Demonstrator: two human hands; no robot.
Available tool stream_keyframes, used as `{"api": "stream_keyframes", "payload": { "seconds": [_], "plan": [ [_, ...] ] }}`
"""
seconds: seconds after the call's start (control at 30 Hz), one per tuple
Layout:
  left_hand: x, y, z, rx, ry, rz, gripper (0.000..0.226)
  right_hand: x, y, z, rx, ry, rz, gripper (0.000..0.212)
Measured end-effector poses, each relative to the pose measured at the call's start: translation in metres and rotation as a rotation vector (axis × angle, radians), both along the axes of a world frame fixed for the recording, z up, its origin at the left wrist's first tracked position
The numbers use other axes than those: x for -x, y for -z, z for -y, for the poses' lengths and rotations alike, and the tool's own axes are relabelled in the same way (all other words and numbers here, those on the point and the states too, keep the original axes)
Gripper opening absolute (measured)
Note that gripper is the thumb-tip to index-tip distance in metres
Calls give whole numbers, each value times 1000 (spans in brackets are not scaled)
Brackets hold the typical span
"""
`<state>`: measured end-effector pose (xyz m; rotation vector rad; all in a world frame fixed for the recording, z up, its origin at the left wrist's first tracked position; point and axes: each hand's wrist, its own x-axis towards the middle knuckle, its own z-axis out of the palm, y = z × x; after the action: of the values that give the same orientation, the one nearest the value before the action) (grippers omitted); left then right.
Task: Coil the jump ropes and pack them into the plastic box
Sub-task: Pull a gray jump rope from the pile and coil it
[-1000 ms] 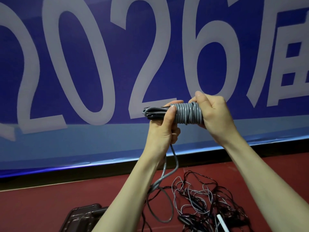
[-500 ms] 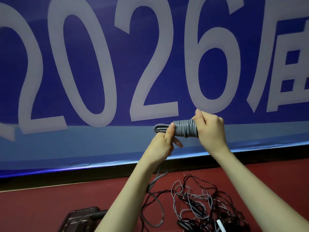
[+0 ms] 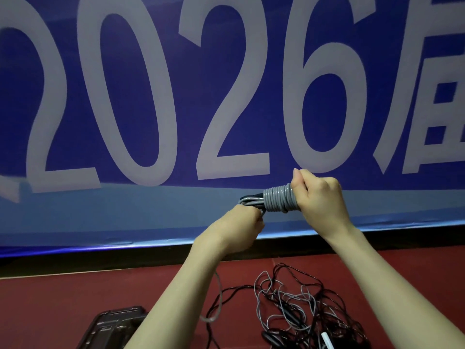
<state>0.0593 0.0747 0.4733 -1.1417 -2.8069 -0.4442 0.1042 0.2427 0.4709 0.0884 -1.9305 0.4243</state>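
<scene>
A grey jump rope (image 3: 278, 199) is wound in tight turns round its dark handles and held up in front of the banner. My right hand (image 3: 319, 197) grips the wound end of this bundle. My left hand (image 3: 242, 222) sits just below its left end, fingers curled round the loose grey tail, which hangs down behind my forearm to the floor. A tangle of black and grey jump ropes (image 3: 299, 311) lies on the red floor below. The dark plastic box (image 3: 110, 326) lies at the bottom left, partly hidden by my left arm.
A large blue banner (image 3: 151, 96) with white "2026" fills the background, above a black strip along the floor. The red floor (image 3: 50, 303) stretches left of the box. A small white object (image 3: 327, 341) lies in the rope tangle.
Both hands and the bundle have dropped lower and moved right. My left hand has come off the bundle's side and now pulls the tail just beneath its left end.
</scene>
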Motion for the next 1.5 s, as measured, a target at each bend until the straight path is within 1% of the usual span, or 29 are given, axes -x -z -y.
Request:
{"api": "stream_keyframes", "payload": {
  "seconds": [0.07, 0.13, 0.2, 0.27, 0.4, 0.47, 0.57, 0.67, 0.73, 0.77, 0.8, 0.83, 0.9, 0.93, 0.97, 1.1, 1.17, 1.23, 1.3, 1.37, 1.4, 1.43, 1.5],
  "plan": [
    [-3, -3, 2, 123, 9, -305, 19, -2, -6, -4, -7, 28, 34, 39],
    [-5, -6, 1, 158, 52, -463, 22, -5, -9, -7, 2, 34, 81, 43],
    [-6, -9, -1, 178, 94, -564, 25, -6, -11, -7, 21, 40, 134, 50],
    [-7, -11, -1, 126, 137, -617, 27, -7, -12, -8, 67, 30, 205, 51],
    [-5, -15, 6, -59, 182, -591, 29, -14, -19, -12, 153, -86, 310, 48],
    [-2, -15, 8, -124, 232, -661, 32, -18, -22, -10, 134, -127, 355, 50],
    [6, -11, 11, -201, 316, -836, 37, -24, -28, -11, 113, -215, 424, 49],
    [13, -4, 16, -261, 335, -894, 43, -27, -30, -15, 137, -319, 520, 47],
    [14, -1, 17, -299, 362, -848, 42, -28, -30, -17, 175, -371, 554, 47],
    [14, 0, 16, -318, 363, -791, 41, -28, -30, -18, 196, -400, 569, 47],
    [13, 1, 16, -351, 368, -678, 38, -29, -30, -19, 223, -437, 586, 48],
    [10, 0, 16, -409, 376, -490, 34, -30, -30, -20, 256, -479, 608, 48],
    [3, -7, 15, -560, 400, -21, 24, -33, -31, -21, 317, -573, 648, 49],
    [1, -10, 16, -618, 421, 148, 21, -35, -31, -20, 333, -612, 659, 49],
    [1, -12, 17, -660, 437, 211, 20, -35, -31, -19, 341, -641, 659, 50],
    [-3, -14, 14, -817, 516, 330, 21, -34, -31, -15, 408, -721, 593, 51],
    [-6, -12, 10, -892, 503, 335, 19, -32, -32, -14, 464, -770, 561, 50],
    [-9, -11, 7, -979, 491, 330, 28, -30, -31, -12, 547, -817, 532, 48],
    [-11, -13, 3, -979, 453, 296, 38, -26, -29, -9, 648, -850, 489, 47],
    [-11, -15, -3, -901, 318, 247, 28, -23, -28, -6, 762, -844, 437, 46],
    [-10, -15, -5, -877, 255, 248, 28, -22, -28, -4, 818, -827, 413, 46],
    [-10, -13, -8, -893, 252, 305, 30, -21, -28, -2, 871, -810, 390, 45],
    [-16, -11, -9, -1022, 351, 496, 34, -18, -27, 1, 963, -771, 343, 44]
  ]
}}
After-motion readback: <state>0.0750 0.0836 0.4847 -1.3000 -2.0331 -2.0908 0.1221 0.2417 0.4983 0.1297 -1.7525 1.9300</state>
